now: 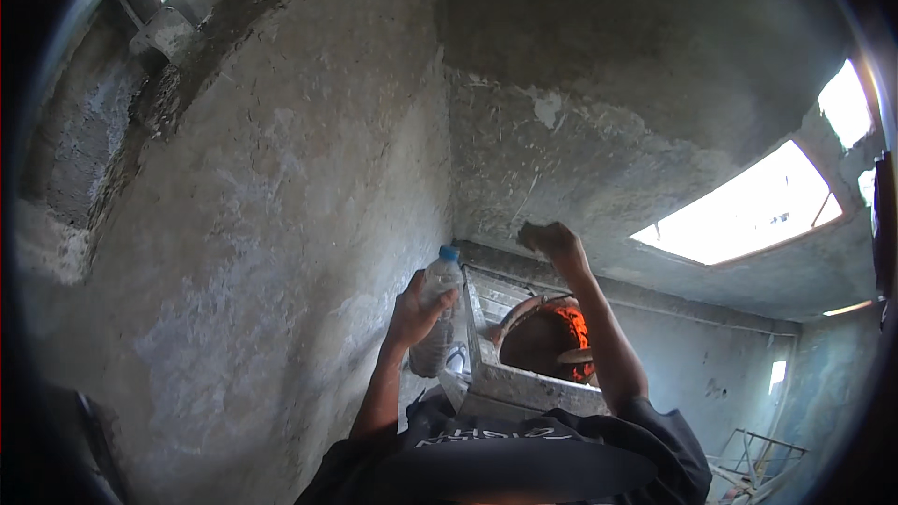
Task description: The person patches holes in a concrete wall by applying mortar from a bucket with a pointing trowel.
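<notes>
Grips a clear, blue-capped bottle (pixel 432 341) in the left hand (pixel 410 320), fingers wrapped around its middle, beside the counter (pixel 528 385). Could lose it through a loose one-handed hold on smooth plastic, or by knocking it against the counter's edge. Farther right, could jar the orange-sided basin (pixel 572 323) through a low sweep of the forearm. Holds the right hand (pixel 552 243) raised, fingers bent; cannot tell whether empty or loaded. Around all this: leftmost, rough grey plaster wall (pixel 281 178); then dusty framed counter; rightward, bright window opening (pixel 748 210) and, lower, metal frame (pixel 762 454).
</notes>
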{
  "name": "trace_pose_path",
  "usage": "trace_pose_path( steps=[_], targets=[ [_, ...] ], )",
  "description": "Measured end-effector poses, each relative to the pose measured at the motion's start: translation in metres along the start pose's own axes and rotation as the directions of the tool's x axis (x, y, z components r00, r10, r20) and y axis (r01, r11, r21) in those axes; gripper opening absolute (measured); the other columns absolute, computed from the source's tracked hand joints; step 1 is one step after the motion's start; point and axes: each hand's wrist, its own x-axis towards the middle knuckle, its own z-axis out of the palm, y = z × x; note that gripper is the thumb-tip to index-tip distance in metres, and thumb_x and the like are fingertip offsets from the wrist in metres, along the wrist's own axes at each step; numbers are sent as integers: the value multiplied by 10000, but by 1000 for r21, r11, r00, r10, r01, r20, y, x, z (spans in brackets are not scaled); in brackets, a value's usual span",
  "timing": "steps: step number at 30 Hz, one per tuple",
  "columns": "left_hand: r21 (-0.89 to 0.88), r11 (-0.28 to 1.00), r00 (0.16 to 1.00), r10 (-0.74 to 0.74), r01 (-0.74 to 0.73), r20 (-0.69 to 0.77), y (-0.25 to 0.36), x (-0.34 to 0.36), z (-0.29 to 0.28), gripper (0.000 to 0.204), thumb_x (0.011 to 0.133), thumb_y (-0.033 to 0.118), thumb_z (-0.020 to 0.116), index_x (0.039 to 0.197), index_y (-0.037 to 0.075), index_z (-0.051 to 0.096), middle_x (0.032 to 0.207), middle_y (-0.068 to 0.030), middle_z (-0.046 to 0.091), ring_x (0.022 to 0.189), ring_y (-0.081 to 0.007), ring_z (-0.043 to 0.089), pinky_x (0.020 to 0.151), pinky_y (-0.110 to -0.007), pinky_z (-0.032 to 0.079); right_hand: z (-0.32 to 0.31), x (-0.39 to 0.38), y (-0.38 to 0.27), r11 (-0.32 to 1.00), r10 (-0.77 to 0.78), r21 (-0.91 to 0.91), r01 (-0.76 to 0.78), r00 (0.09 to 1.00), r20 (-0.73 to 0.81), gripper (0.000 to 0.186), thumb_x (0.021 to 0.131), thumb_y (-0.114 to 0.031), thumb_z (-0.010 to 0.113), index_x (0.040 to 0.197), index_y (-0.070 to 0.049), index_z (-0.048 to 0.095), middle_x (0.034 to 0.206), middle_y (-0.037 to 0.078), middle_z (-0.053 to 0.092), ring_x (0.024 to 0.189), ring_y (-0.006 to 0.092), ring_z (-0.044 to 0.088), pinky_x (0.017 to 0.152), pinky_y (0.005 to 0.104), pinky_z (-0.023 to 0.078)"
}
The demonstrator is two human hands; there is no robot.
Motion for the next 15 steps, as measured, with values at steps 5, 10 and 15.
trace_pose_path(
  steps=[5, 10, 15],
  targets=[
    [-70, 990, 991, -124, 121, -42, -31, 9, -14, 454, 816, 327, 685, 1124, 20, 552, 970, -127, 665, 890, -218, 647, 798, -352, 492, 6, 125, -99, 807, 63, 586, -74, 997, 39, 278, 866, -251, 610, 1052, -48, 648, 832, 6, 640, 595, 70, 493, 496, 227, 376],
    [-59, 987, 988, -151, 150, -25, -41, 28, -16, 482, 809, 349, 688, 1131, 20, 543, 1012, -150, 656, 926, -250, 648, 815, -368, 491, -34, 236, -180, 842, -255, 373, 390, 897, -361, 265, 855, -157, 602, 1075, -21, 662, 844, 19, 640, 671, 88, 536, 586, 248, 422],
    [-69, 988, 990, -138, 138, 1, -47, 51, -13, 485, 807, 350, 701, 1132, 32, 534, 1000, -139, 656, 922, -246, 649, 812, -366, 495, -52, 309, -286, 293, -956, -854, 429, 151, -252, 353, 817, -88, 606, 1169, -78, 629, 1185, 78, 603, 1026, 257, 598, 807, 329, 520]
  ],
)
